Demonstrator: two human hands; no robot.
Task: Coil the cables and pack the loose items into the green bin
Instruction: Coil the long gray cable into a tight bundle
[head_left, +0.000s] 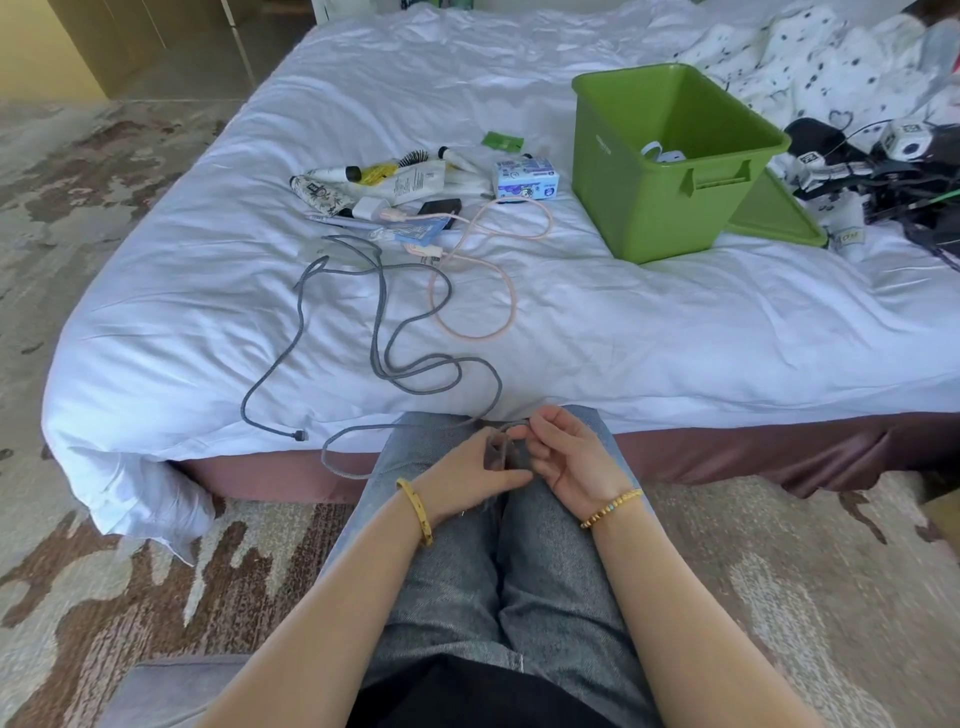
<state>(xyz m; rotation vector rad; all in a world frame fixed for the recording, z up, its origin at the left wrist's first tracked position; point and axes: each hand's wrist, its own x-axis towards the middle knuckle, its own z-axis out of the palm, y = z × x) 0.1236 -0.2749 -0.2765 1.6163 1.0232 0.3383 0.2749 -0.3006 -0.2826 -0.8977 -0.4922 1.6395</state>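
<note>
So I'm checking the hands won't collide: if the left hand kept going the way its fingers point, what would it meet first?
Most likely the right hand. The left hand points rightward across the lap, gripping wound loops of the grey cable, and the right hand's fingers sit just beyond them. Depth between them is hard to judge.

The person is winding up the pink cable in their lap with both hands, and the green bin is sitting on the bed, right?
Not quite. The head view shows both hands, left hand and right hand, winding the grey cable, not the pink one. The pink cable lies untouched on the bed. The green bin does sit on the bed.
</note>
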